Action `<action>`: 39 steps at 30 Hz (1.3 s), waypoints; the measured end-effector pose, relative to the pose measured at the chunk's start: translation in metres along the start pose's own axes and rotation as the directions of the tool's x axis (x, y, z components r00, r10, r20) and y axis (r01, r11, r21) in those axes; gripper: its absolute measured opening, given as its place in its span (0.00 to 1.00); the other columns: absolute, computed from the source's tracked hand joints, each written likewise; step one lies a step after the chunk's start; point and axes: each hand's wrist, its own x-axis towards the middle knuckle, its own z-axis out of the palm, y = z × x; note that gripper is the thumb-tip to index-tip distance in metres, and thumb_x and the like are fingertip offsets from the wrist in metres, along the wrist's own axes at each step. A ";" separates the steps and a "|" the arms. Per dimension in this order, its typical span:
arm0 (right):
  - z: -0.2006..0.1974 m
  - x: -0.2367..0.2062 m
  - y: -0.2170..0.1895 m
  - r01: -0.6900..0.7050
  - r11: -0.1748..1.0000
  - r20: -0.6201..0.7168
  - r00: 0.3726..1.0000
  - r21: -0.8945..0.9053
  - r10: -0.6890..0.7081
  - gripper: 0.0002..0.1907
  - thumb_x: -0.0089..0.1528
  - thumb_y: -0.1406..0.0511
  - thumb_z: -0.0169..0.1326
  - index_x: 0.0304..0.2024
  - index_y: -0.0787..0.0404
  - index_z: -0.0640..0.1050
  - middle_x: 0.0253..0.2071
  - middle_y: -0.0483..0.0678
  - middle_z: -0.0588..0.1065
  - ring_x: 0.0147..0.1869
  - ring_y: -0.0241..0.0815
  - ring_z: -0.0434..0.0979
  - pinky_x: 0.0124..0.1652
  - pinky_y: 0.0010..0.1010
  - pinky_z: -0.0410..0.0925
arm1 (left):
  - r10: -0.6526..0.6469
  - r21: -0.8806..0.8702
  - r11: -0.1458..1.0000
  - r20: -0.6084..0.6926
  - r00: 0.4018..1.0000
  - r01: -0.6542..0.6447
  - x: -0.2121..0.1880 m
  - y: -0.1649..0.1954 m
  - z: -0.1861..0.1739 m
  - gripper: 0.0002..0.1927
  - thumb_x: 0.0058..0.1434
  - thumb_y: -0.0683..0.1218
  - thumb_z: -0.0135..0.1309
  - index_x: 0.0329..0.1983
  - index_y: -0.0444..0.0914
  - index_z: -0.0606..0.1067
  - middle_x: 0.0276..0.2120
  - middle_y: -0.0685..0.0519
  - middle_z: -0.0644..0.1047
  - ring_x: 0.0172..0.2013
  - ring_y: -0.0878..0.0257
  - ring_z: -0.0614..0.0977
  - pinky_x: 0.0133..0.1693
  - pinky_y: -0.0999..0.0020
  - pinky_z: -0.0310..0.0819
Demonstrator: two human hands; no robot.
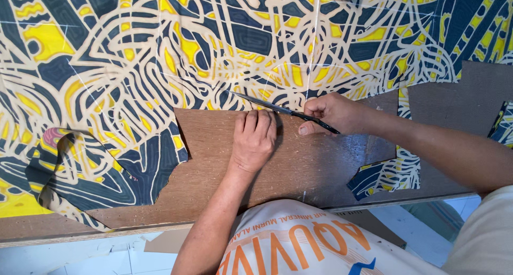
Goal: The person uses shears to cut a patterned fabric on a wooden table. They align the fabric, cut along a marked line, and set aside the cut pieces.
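Two hands met at mid-frame over patterned blue-and-yellow fabric spread across a brown board. Centre-left, the left hand lay flat, fingers together, gripping nothing, seemingly pinning the cut edge. Right of it, the right hand closed around scissors, blades pointing upper left into uncut cloth.

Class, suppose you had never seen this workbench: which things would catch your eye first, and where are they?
The boldly patterned cloth in yellow, cream and dark blue fills the top and left of the view. At centre, the right hand holds dark scissors at the cloth's cut edge, while the left hand presses flat on the brown board beside them.
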 end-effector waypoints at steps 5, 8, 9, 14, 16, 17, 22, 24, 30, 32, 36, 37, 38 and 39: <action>-0.002 0.014 -0.011 0.112 0.992 -0.016 0.993 -0.055 -0.113 0.25 0.55 0.50 0.67 0.23 0.62 0.73 0.15 0.39 0.66 0.21 0.29 0.64 0.22 0.26 0.58 | -0.008 -0.016 1.000 -0.017 1.000 0.008 0.004 -0.001 0.000 0.18 0.57 0.44 0.52 0.47 0.28 0.78 0.43 0.42 0.75 0.45 0.49 0.76 0.54 0.51 0.70; -0.002 0.025 -0.021 0.185 0.970 -0.044 0.980 -0.155 -0.193 0.26 0.56 0.50 0.68 0.24 0.62 0.72 0.17 0.38 0.64 0.22 0.28 0.61 0.22 0.24 0.58 | -0.010 -0.053 0.999 0.001 1.000 0.010 0.005 -0.003 0.000 0.17 0.57 0.43 0.53 0.46 0.28 0.78 0.41 0.43 0.75 0.45 0.49 0.76 0.55 0.51 0.71; -0.003 0.027 -0.025 0.133 0.982 -0.030 0.990 -0.135 -0.138 0.24 0.56 0.50 0.67 0.24 0.61 0.73 0.16 0.38 0.65 0.21 0.27 0.63 0.22 0.24 0.59 | -0.005 -0.060 0.998 -0.004 1.000 0.004 0.005 -0.003 0.000 0.17 0.57 0.43 0.53 0.46 0.28 0.78 0.41 0.44 0.74 0.45 0.49 0.76 0.56 0.51 0.71; -0.006 0.025 -0.036 0.006 1.000 0.029 1.000 0.026 -0.007 0.21 0.55 0.53 0.65 0.25 0.60 0.73 0.14 0.39 0.66 0.18 0.29 0.68 0.21 0.26 0.61 | -0.016 -0.098 0.995 -0.006 1.000 0.015 0.005 -0.004 0.001 0.15 0.58 0.42 0.53 0.45 0.28 0.78 0.40 0.44 0.74 0.45 0.49 0.76 0.56 0.51 0.71; -0.005 0.030 -0.040 0.032 0.998 0.026 0.999 0.054 -0.034 0.19 0.55 0.54 0.65 0.25 0.59 0.74 0.15 0.38 0.67 0.18 0.29 0.67 0.20 0.25 0.60 | -0.013 -0.100 0.995 -0.031 0.999 0.010 0.005 -0.004 0.002 0.14 0.58 0.42 0.53 0.44 0.29 0.78 0.41 0.43 0.75 0.45 0.49 0.76 0.56 0.50 0.70; -0.005 0.034 -0.042 0.089 0.996 0.012 0.996 0.021 -0.090 0.20 0.56 0.54 0.66 0.26 0.59 0.74 0.16 0.38 0.66 0.20 0.28 0.65 0.21 0.24 0.59 | -0.010 -0.101 0.995 -0.043 0.999 0.005 0.005 -0.004 0.003 0.14 0.58 0.42 0.53 0.43 0.29 0.78 0.42 0.43 0.75 0.45 0.49 0.76 0.56 0.50 0.70; -0.002 0.052 -0.056 0.300 0.947 0.006 0.954 -0.116 -0.301 0.22 0.61 0.54 0.67 0.26 0.60 0.72 0.20 0.37 0.63 0.25 0.26 0.59 0.23 0.21 0.57 | -0.003 -0.112 0.994 -0.029 1.000 0.000 0.005 -0.006 0.002 0.13 0.57 0.42 0.53 0.42 0.29 0.78 0.41 0.43 0.76 0.44 0.49 0.76 0.56 0.49 0.70; -0.004 0.052 -0.062 0.099 0.995 0.023 0.995 -0.030 -0.098 0.21 0.59 0.54 0.65 0.26 0.61 0.72 0.16 0.39 0.66 0.20 0.28 0.64 0.20 0.23 0.60 | 0.001 -0.115 0.993 -0.036 0.999 -0.005 0.006 -0.007 0.002 0.13 0.57 0.42 0.53 0.43 0.29 0.78 0.41 0.43 0.76 0.44 0.49 0.76 0.56 0.49 0.71; -0.002 0.058 -0.084 0.064 0.997 0.026 0.998 0.033 -0.065 0.20 0.58 0.54 0.64 0.26 0.61 0.72 0.15 0.39 0.67 0.17 0.28 0.65 0.18 0.24 0.59 | -0.001 -0.111 0.994 -0.041 0.999 -0.003 0.010 -0.009 0.001 0.14 0.58 0.42 0.53 0.44 0.29 0.79 0.40 0.42 0.75 0.44 0.48 0.76 0.54 0.49 0.71; 0.001 0.064 -0.091 0.122 0.993 0.002 0.993 -0.010 -0.122 0.20 0.59 0.54 0.65 0.26 0.61 0.73 0.16 0.39 0.67 0.19 0.27 0.64 0.19 0.23 0.58 | -0.001 -0.094 0.996 -0.072 0.997 -0.006 0.011 -0.010 -0.001 0.15 0.57 0.42 0.53 0.44 0.29 0.78 0.41 0.42 0.76 0.46 0.47 0.77 0.54 0.50 0.71; 0.005 0.070 -0.105 0.096 0.995 -0.009 0.995 -0.025 -0.096 0.18 0.59 0.54 0.65 0.27 0.59 0.75 0.16 0.38 0.68 0.19 0.27 0.64 0.20 0.22 0.59 | -0.019 -0.088 0.996 -0.051 0.999 0.015 0.013 -0.010 -0.001 0.14 0.58 0.42 0.53 0.43 0.29 0.79 0.41 0.43 0.75 0.46 0.47 0.77 0.53 0.52 0.71; 0.005 0.069 -0.108 0.032 0.999 0.002 0.999 0.008 -0.032 0.17 0.58 0.54 0.64 0.27 0.59 0.75 0.15 0.38 0.68 0.17 0.28 0.66 0.19 0.22 0.60 | -0.024 -0.104 0.994 -0.049 0.999 0.019 0.013 -0.010 0.000 0.13 0.58 0.42 0.53 0.42 0.30 0.79 0.41 0.43 0.75 0.46 0.47 0.77 0.52 0.52 0.71; 0.005 0.068 -0.110 0.033 0.999 0.001 0.999 0.026 -0.033 0.18 0.58 0.54 0.64 0.27 0.59 0.75 0.16 0.38 0.68 0.17 0.28 0.65 0.19 0.22 0.60 | -0.027 -0.121 0.992 -0.048 0.998 0.021 0.013 -0.010 0.000 0.12 0.58 0.42 0.53 0.42 0.30 0.79 0.41 0.43 0.75 0.46 0.47 0.77 0.52 0.52 0.71; 0.005 0.066 -0.112 0.035 0.998 0.001 0.999 0.043 -0.035 0.18 0.58 0.54 0.64 0.26 0.60 0.75 0.16 0.38 0.68 0.17 0.28 0.65 0.19 0.22 0.60 | -0.036 -0.128 0.991 -0.056 0.998 0.028 0.013 -0.010 0.001 0.11 0.59 0.42 0.54 0.41 0.30 0.78 0.41 0.43 0.75 0.46 0.48 0.77 0.52 0.53 0.71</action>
